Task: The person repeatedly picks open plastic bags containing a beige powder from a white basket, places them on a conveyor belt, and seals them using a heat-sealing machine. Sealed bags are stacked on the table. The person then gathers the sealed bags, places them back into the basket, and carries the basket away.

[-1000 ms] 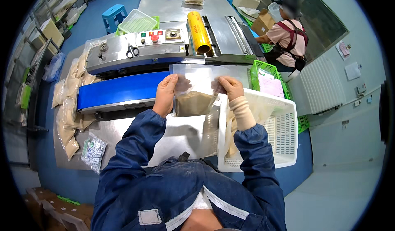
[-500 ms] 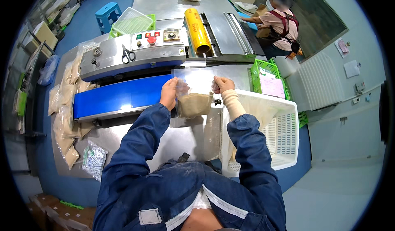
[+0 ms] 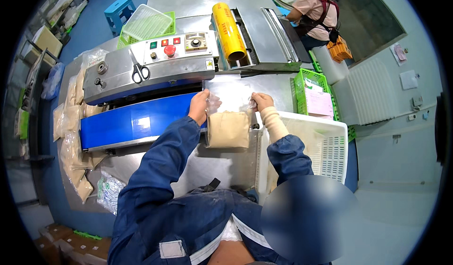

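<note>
A clear plastic bag (image 3: 229,129) with beige powder in its lower part hangs upright in front of me. My left hand (image 3: 199,106) pinches its upper left edge, and my right hand (image 3: 261,102) grips the upper right edge. The bag's top is transparent and unfilled. Just left of my left hand runs the blue conveyor belt (image 3: 137,124) of a metal sealing machine (image 3: 113,78). A white perforated basket (image 3: 330,159) stands beneath and beside my right forearm.
Several filled bags (image 3: 71,119) lie at the belt's left end, by a crumpled packet (image 3: 109,192). Scissors (image 3: 140,71) rest on the machine. Behind are a yellow film roll (image 3: 229,31), green baskets (image 3: 309,95) and a blue stool (image 3: 119,15). A person (image 3: 317,12) works at far right.
The bag now hangs flatter and lower in view, with its powder spread into a squarer block. Both hands keep their hold. The co-worker has shifted, and a blurred round patch covers the lower right.
</note>
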Motion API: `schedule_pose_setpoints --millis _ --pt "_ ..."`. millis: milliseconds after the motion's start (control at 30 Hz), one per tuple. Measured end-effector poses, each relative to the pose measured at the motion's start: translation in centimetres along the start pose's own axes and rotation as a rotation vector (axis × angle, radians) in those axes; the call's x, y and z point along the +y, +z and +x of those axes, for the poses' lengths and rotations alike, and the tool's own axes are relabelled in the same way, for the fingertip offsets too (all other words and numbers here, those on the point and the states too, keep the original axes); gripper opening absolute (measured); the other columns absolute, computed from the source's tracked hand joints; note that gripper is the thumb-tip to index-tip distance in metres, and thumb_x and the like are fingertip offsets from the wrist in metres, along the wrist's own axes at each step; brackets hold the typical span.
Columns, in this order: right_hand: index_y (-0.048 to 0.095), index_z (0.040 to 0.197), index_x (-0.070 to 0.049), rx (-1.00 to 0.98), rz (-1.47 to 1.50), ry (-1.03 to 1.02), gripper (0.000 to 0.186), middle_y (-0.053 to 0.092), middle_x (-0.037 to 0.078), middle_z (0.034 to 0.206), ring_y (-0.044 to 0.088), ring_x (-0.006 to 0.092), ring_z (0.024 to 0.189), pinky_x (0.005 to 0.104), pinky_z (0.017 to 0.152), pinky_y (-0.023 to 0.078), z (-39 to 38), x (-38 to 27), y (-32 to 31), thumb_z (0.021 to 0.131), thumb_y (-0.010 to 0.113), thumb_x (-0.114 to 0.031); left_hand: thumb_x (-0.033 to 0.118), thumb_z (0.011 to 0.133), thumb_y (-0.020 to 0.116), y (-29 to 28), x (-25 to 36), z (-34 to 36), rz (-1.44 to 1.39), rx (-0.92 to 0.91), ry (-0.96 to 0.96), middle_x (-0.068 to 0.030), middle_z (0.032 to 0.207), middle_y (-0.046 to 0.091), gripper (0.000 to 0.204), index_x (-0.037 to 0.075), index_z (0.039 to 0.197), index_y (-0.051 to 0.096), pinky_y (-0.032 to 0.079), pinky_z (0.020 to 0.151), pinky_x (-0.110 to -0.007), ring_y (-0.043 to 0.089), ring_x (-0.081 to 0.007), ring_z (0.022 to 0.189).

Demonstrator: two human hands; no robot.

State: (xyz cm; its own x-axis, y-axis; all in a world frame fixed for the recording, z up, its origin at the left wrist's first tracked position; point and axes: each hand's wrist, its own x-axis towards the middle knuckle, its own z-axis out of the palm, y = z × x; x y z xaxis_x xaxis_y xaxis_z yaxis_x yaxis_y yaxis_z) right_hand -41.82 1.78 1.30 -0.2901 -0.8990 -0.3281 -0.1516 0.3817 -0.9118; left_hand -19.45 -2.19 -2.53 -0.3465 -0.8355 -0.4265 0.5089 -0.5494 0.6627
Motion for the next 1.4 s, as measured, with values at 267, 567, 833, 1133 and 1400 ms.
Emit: schedule_pose_setpoints --millis 267,567,833,1133,1400 --pt "0.063 0.076 0.0 0.159 -0.195 -0.056 0.029 0.059 0.005 0.059 0.05 0.0113 0.045 0.0244 0.042 0.041 1.8 0.7 -1.2 0.081 0.055 -0.027 0.02 0.091 0.037 1.3 -0.2 3.0 -0.056 -0.024 -0.11 -0.0148 0.086 0.057 0.025 -0.001 0.092 0.05 0.051 0.066 -0.038 0.06 -0.0267 0.075" --pt "0.063 0.073 0.0 0.13 -0.193 -0.067 0.031 0.056 0.003 0.057 0.047 0.0101 0.046 0.0242 0.042 0.037 3.9 1.5 -1.5 0.082 0.054 -0.028 0.017 0.09 0.037 1.3 -0.4 4.2 -0.17 -0.016 -0.1 -0.0171 0.085 0.056 0.023 -0.003 0.092 0.048 0.051 0.066 -0.039 0.059 -0.0294 0.073" --pt "0.064 0.074 0.003 0.063 -0.205 -0.061 0.032 0.06 0.009 0.062 0.055 0.016 0.055 0.0288 0.057 0.044 3.4 -1.5 0.6 0.082 0.053 -0.026 0.015 0.09 0.037 -0.2 1.0 3.7 -0.11 -0.008 -0.006 -0.0153 0.087 0.057 0.023 -0.004 0.096 0.049 0.049 0.072 -0.038 0.058 -0.0278 0.078" --pt "0.064 0.072 0.0 0.009 -0.143 -0.08 0.03 0.055 0.002 0.058 0.045 0.0101 0.051 0.0245 0.049 0.038 4.3 -1.2 4.0 0.081 0.058 -0.027 0.014 0.09 0.038 -3.0 2.5 2.4 -0.04 0.049 0.043 -0.0147 0.086 0.056 0.022 -0.004 0.096 0.048 0.05 0.072 -0.039 0.058 -0.0271 0.079" --pt "0.063 0.072 0.001 -0.04 -0.222 -0.125 0.031 0.055 0.002 0.057 0.046 0.0102 0.049 0.0254 0.047 0.038 5.6 -0.2 6.8 0.08 0.058 -0.028 0.014 0.09 0.036 -5.2 3.8 1.6 -0.006 0.13 0.073 -0.0158 0.085 0.056 0.023 -0.005 0.096 0.048 0.05 0.07 -0.039 0.058 -0.0272 0.076"
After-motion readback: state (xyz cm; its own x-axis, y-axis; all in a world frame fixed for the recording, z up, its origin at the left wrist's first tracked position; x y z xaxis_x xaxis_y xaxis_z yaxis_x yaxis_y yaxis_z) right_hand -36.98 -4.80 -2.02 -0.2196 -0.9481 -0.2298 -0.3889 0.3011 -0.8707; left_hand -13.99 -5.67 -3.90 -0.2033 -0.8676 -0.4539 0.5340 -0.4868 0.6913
